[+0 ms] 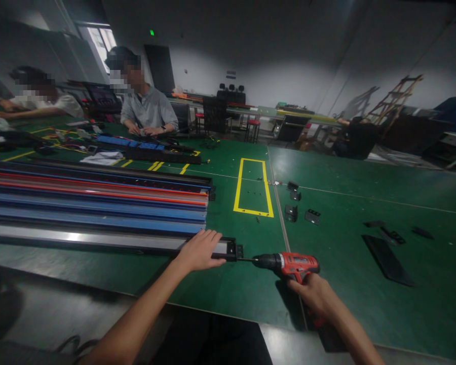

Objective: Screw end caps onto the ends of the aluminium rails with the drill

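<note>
Red drill (pixel 298 264) (right hand (pixel 317 294) closed round it) points at the bar (pixel 137 242) under the half-open left hand (pixel 200 252).

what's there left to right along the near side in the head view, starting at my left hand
Left hand, black end bracket, red cordless drill, long flat black plate.

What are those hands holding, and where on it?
The right hand grips a red drill by its handle. The left hand rests over the long silver bar near its right end.
</note>
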The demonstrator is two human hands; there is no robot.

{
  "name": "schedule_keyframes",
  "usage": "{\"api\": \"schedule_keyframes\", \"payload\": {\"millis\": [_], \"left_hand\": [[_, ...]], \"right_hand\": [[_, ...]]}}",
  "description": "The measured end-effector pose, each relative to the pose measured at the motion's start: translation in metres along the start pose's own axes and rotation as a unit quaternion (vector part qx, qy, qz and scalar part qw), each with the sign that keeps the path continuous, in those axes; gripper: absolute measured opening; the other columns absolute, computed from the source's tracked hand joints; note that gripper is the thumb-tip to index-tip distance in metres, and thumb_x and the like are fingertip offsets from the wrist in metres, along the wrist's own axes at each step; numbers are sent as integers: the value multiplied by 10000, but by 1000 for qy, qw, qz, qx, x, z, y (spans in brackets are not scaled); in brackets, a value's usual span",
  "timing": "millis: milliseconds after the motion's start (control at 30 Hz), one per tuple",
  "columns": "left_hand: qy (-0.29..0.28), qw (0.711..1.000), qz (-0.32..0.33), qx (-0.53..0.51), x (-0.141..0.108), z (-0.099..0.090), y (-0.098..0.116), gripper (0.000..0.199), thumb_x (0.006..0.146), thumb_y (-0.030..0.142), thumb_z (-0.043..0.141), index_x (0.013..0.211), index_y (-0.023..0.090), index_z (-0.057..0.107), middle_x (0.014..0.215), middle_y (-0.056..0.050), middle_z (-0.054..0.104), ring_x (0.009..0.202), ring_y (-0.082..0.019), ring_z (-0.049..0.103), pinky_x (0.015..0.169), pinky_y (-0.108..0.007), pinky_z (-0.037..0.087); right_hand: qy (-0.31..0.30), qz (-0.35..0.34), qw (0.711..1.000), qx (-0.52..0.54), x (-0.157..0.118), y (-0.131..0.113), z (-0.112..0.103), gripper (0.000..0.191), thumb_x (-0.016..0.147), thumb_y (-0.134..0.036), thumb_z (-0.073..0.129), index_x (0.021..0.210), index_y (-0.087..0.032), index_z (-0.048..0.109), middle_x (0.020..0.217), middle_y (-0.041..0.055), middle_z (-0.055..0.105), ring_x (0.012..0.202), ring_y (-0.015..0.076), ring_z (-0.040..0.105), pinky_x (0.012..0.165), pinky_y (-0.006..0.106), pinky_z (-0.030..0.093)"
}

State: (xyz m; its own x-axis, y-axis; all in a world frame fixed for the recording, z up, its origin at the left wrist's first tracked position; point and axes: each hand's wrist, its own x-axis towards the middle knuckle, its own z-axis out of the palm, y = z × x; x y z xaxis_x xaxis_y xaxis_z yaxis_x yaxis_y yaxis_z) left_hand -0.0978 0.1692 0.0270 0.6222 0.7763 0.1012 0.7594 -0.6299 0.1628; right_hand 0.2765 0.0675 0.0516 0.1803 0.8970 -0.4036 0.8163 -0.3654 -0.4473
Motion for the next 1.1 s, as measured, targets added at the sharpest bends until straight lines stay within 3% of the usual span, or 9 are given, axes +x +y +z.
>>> {"api": "schedule_keyframes", "payload": {"millis": [433,1100], "left_hand": [[5,1000,5,-3,0,-1,0,657,913,660,585,1310,137,583,1263,-173,668,1171,-358,616,1034,-509,459],[2,1000,-7,-4,1,-3,3,642,873,619,666,1294,139,593,1238,-152,674,1152,-346,623,1058,-502,450]], "right_hand": [[-7,13,1000,4,-4,-7,-4,295,869,-454,606,745,-189,650,737,82,736,691,222,680,637,306,453],[1,4,1000,27,-5,-4,-3,294,839,-470,599,748,-194,641,697,43,707,644,197,645,610,286,443]]}}
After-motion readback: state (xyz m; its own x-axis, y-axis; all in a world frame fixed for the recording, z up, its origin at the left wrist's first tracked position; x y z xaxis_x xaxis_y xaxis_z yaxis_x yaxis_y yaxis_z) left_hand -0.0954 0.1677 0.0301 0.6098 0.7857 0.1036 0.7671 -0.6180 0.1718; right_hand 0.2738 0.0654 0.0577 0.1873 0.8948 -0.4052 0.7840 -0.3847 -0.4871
